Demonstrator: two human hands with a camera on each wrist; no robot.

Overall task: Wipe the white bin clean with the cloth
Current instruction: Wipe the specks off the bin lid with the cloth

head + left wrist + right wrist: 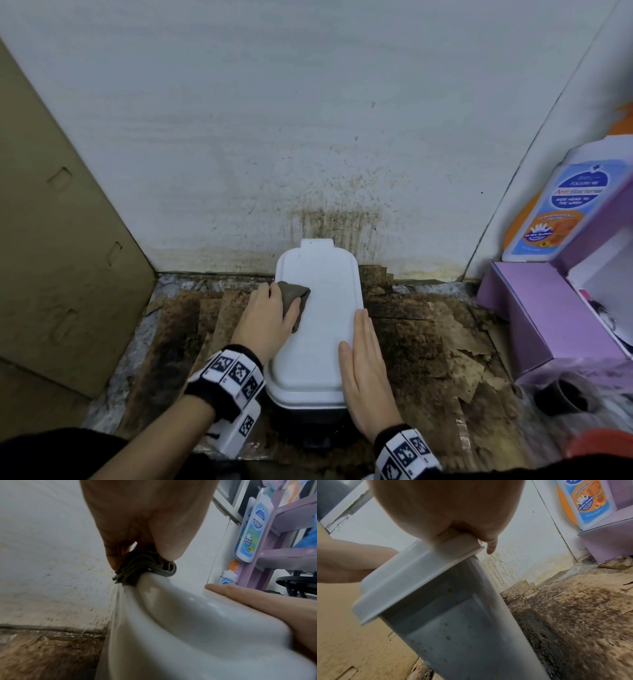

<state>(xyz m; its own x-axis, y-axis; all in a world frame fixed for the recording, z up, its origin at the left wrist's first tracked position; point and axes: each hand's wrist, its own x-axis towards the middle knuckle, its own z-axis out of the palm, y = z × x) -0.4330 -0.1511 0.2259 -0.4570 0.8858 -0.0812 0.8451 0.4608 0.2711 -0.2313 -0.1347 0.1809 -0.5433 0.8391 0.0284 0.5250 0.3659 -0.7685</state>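
The white bin [318, 308] stands on the floor against the stained wall, lid down. My left hand [269, 320] holds a folded grey-brown cloth [293, 296] and presses it on the lid's left edge, far half. From the left wrist the bunched cloth [145, 566] sits pinched between thumb and fingers on the lid rim [171, 615]. My right hand [364, 363] lies flat with straight fingers along the lid's right edge. Seen from the right wrist, the palm [447, 507] bears on the lid [412, 574], and the bin's side [453, 628] carries small yellow specks.
A brown cardboard sheet [58, 246] leans at the left. A purple shelf unit [555, 308] with an anti-bacterial wash bottle [561, 212] stands at the right. Stained, peeling paper [438, 342] covers the floor. A dark round object [561, 397] sits near the shelf's base.
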